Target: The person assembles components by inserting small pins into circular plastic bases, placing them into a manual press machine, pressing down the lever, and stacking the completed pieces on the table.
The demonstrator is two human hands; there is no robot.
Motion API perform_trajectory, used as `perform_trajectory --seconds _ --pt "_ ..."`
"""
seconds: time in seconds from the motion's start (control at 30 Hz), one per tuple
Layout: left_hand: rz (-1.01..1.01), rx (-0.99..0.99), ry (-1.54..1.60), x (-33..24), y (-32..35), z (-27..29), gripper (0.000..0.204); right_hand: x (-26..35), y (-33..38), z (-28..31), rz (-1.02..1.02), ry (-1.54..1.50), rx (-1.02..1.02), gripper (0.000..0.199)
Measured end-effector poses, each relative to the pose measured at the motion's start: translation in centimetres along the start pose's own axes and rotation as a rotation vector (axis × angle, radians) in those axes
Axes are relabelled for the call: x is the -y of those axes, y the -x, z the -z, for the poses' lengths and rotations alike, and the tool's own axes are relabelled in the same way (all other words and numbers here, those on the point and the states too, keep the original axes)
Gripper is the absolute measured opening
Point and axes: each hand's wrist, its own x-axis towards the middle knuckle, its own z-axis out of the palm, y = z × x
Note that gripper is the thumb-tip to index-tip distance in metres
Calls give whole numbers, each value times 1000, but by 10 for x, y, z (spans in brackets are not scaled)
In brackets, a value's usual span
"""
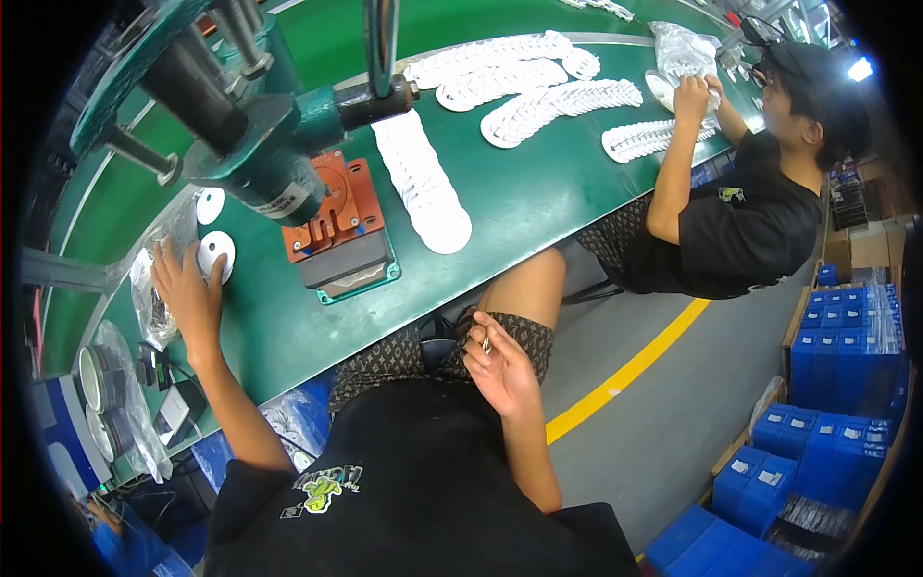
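Observation:
My left hand point(189, 293) reaches to the left side of the green bench, fingers spread, at a clear plastic bag point(154, 306). Against its right edge lies a white disc point(219, 252) with a hole; a second white disc point(210, 204) lies just beyond. Whether the fingertips touch the bag or the near disc, I cannot tell. My right hand point(502, 370) is raised over my lap, palm up, fingers pinched on a small shiny metal piece point(486, 343). Between the hands stands a green press point(255, 159) over an orange-red fixture point(356, 207) on a grey block.
A row of overlapping white discs point(423, 183) runs right of the press, with more rows point(558, 106) farther back. A co-worker point(750, 192) sits at the right, hands at a plastic bag point(685, 48). Blue boxes point(836, 375) are stacked on the floor at right.

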Motion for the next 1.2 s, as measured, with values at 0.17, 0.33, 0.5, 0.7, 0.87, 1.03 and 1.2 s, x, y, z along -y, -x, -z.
perform_trajectory --seconds 0.17,0.33,0.5,0.7,0.87,1.03,1.2 --pt "16 -47 164 7 0 -3 27 1 -2 -7 -128 -110 133 25" --pt "133 -27 542 4 -5 14 17 0 -16 -24 -162 -76 211 26" --pt "420 -88 1354 7 7 10 17 -1 -27 -47 -154 72 157 31" --pt "484 327 1812 -24 25 69 20 -9 -39 -65 -152 50 150 31" --pt "272 842 2022 -82 43 77 18 -16 -40 -73 192 665 32 30" --pt "292 1004 2081 -131 51 80 18 -16 -43 -84 9 492 -24 29" --pt "261 1051 2026 -146 49 74 19 -12 -36 -75 34 615 35 31"
